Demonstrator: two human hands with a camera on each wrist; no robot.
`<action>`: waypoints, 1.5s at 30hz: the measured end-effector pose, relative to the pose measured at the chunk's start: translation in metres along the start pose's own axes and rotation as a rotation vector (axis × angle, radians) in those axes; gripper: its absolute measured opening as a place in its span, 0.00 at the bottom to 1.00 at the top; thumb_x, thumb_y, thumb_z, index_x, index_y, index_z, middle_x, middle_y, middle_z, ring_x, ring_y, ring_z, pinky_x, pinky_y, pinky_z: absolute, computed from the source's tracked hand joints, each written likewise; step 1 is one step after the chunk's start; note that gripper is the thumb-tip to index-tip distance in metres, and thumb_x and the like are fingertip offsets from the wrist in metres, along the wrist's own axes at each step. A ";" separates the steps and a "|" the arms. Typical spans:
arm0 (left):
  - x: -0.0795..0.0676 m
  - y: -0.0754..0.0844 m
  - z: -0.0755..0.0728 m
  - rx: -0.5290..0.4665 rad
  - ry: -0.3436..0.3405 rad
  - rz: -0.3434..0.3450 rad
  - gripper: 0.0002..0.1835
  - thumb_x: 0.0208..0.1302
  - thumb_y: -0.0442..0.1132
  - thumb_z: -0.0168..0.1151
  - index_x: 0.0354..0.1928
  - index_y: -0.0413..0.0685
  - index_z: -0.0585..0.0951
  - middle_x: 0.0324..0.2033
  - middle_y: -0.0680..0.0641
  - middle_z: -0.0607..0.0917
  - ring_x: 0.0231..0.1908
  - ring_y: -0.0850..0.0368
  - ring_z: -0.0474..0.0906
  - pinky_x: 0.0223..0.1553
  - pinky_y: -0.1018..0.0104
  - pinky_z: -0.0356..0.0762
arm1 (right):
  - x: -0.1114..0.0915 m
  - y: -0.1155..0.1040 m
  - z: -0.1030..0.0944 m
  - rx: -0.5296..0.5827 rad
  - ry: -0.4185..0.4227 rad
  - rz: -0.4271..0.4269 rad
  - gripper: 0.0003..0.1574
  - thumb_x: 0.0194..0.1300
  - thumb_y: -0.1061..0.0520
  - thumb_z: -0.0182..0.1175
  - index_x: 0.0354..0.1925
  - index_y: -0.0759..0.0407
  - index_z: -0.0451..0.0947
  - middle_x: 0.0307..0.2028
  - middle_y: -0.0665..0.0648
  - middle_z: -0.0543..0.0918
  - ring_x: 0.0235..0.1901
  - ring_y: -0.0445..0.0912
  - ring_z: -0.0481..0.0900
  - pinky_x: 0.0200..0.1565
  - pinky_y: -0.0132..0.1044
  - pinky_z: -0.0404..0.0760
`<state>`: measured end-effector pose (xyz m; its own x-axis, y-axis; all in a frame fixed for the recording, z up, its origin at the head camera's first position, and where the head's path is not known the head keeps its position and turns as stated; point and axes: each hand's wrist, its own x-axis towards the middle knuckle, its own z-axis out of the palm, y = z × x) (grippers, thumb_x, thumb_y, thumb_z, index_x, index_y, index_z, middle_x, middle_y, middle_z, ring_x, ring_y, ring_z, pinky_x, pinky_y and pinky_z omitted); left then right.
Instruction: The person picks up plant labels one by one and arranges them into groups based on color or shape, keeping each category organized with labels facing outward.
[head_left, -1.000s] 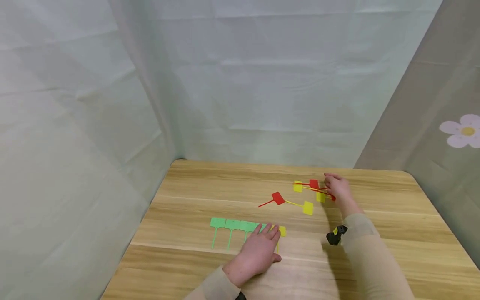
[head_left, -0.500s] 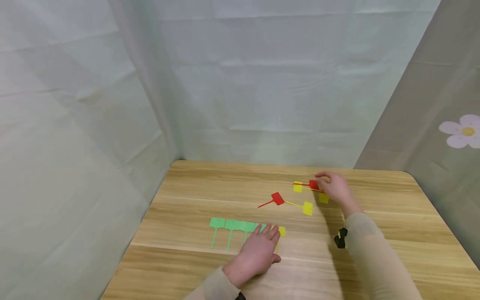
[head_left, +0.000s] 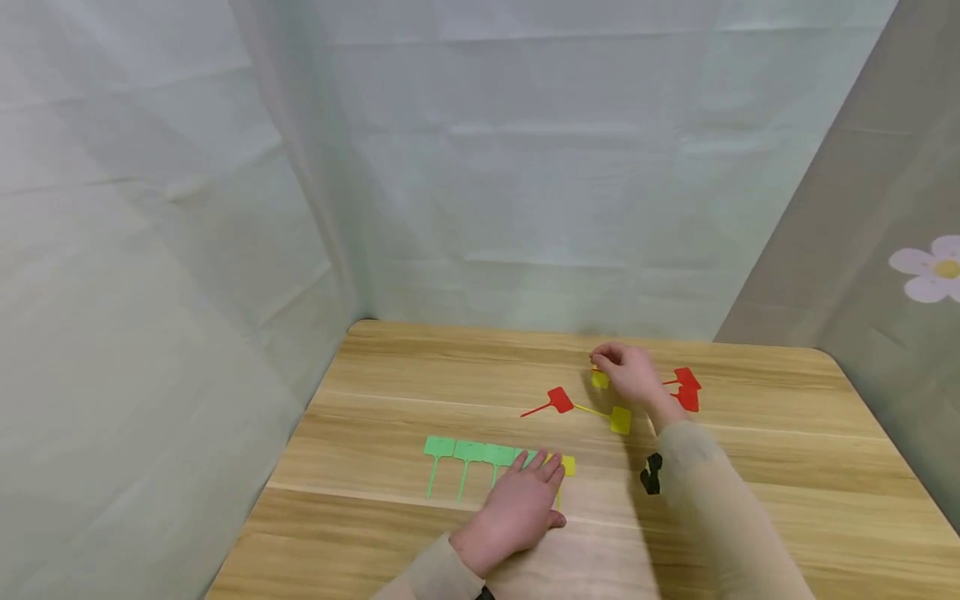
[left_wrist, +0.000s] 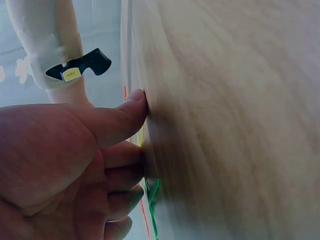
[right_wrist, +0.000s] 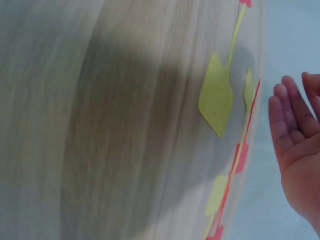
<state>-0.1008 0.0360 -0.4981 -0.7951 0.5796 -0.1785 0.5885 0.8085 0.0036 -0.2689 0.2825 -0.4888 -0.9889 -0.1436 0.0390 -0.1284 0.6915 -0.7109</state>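
In the head view, my left hand point(head_left: 517, 504) lies with spread fingers over the right end of a row of tags with thin stems. That row holds several green tags point(head_left: 469, 451) and a yellow tag point(head_left: 568, 466) at its right end. My right hand point(head_left: 630, 373) hovers at the back beside a yellow tag point(head_left: 600, 380), partly hiding it. In the right wrist view, that hand point(right_wrist: 302, 145) has nothing between thumb and fingers; below it lie overlapping yellow point(right_wrist: 216, 195) and red tags point(right_wrist: 241, 157).
Two red tags point(head_left: 687, 398) lie right of my right wrist. Nearer the middle are another red tag point(head_left: 560, 400) and a yellow tag point(head_left: 620, 421), lying end to end. Pale cloth walls point(head_left: 525, 208) stand behind the wooden table point(head_left: 360, 483).
My right hand has moved left along the back tags, uncovering two red tags on its right. My left hand stays on the row. The head view has shifted slightly.
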 end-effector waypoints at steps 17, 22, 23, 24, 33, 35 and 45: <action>0.003 0.007 0.002 0.037 0.023 0.025 0.40 0.70 0.65 0.66 0.78 0.53 0.75 0.78 0.55 0.71 0.78 0.56 0.64 0.78 0.57 0.60 | -0.006 0.019 -0.013 0.184 0.048 0.180 0.30 0.86 0.52 0.49 0.76 0.66 0.68 0.71 0.71 0.73 0.68 0.66 0.74 0.71 0.60 0.72; 0.003 0.008 0.001 0.053 0.034 0.037 0.41 0.70 0.66 0.65 0.77 0.52 0.75 0.78 0.55 0.71 0.78 0.56 0.65 0.78 0.57 0.61 | -0.007 0.028 -0.019 0.128 0.048 0.167 0.31 0.85 0.51 0.50 0.76 0.65 0.69 0.73 0.72 0.72 0.68 0.68 0.73 0.69 0.63 0.73; 0.003 0.008 0.002 0.053 0.034 0.038 0.41 0.70 0.66 0.65 0.77 0.52 0.75 0.78 0.55 0.71 0.78 0.56 0.64 0.78 0.57 0.61 | -0.007 0.028 -0.019 0.099 0.047 0.151 0.30 0.85 0.51 0.50 0.75 0.65 0.70 0.72 0.72 0.72 0.69 0.68 0.73 0.69 0.63 0.73; 0.003 0.008 0.002 0.053 0.032 0.038 0.41 0.70 0.66 0.65 0.77 0.52 0.75 0.78 0.55 0.71 0.78 0.56 0.64 0.78 0.57 0.61 | -0.006 0.029 -0.020 0.055 0.040 0.127 0.29 0.85 0.51 0.51 0.74 0.65 0.71 0.72 0.72 0.73 0.69 0.68 0.73 0.69 0.64 0.73; 0.003 0.003 -0.001 0.032 0.006 0.016 0.40 0.71 0.65 0.65 0.77 0.52 0.75 0.78 0.55 0.70 0.78 0.56 0.63 0.78 0.57 0.61 | 0.003 0.012 -0.016 -0.416 -0.116 -0.106 0.30 0.77 0.52 0.66 0.69 0.66 0.79 0.72 0.75 0.72 0.72 0.73 0.67 0.73 0.69 0.65; 0.003 0.002 -0.002 0.038 0.007 0.015 0.39 0.71 0.65 0.65 0.77 0.52 0.75 0.78 0.55 0.70 0.78 0.56 0.63 0.78 0.57 0.61 | 0.003 0.006 -0.013 -0.473 -0.131 -0.100 0.31 0.76 0.52 0.67 0.69 0.66 0.79 0.73 0.75 0.71 0.74 0.74 0.64 0.74 0.68 0.64; 0.005 0.002 0.000 0.035 0.013 0.011 0.40 0.71 0.65 0.64 0.77 0.52 0.75 0.78 0.55 0.70 0.78 0.56 0.63 0.79 0.57 0.60 | 0.005 -0.006 0.001 -0.707 -0.100 0.031 0.15 0.71 0.57 0.71 0.52 0.63 0.89 0.63 0.73 0.80 0.72 0.75 0.64 0.66 0.73 0.71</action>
<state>-0.1035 0.0403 -0.4993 -0.7901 0.5901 -0.1657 0.6020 0.7980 -0.0287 -0.2727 0.2767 -0.4851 -0.9857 -0.1569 -0.0622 -0.1515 0.9849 -0.0836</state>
